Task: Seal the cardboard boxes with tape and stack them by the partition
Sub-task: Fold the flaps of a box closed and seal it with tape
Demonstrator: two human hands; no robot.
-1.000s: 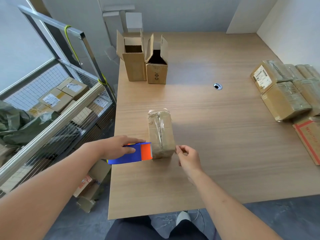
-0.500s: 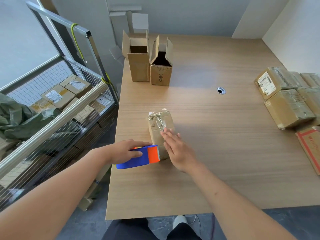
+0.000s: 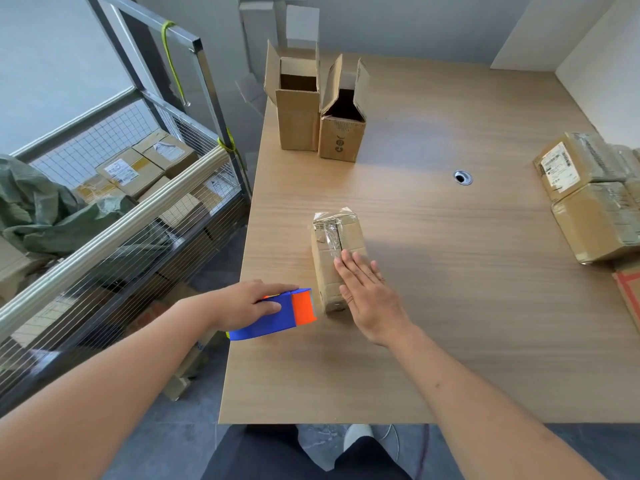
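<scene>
A small cardboard box (image 3: 329, 251) lies on its side on the wooden table (image 3: 450, 306), with clear tape along its top seam. My right hand (image 3: 367, 292) lies flat on the near part of that box, fingers straight, pressing the tape. My left hand (image 3: 249, 303) grips a blue and orange tape dispenser (image 3: 280, 317) just left of the box's near end. Two open, upright cardboard boxes (image 3: 298, 109) (image 3: 343, 126) stand at the far left of the table. Several taped boxes (image 3: 588, 202) are piled at the right, against the white partition (image 3: 602, 57).
A metal wire cage cart (image 3: 138, 209) holding labelled boxes and a green sack stands left of the table. A cable grommet hole (image 3: 462, 177) sits mid-table. A red-printed flat carton (image 3: 628, 296) lies at the right edge. My legs show below the table's near edge.
My right hand went from the box's near corner onto its top and has slid slightly along the tape. The left hand with the dispenser stays beside the box.
</scene>
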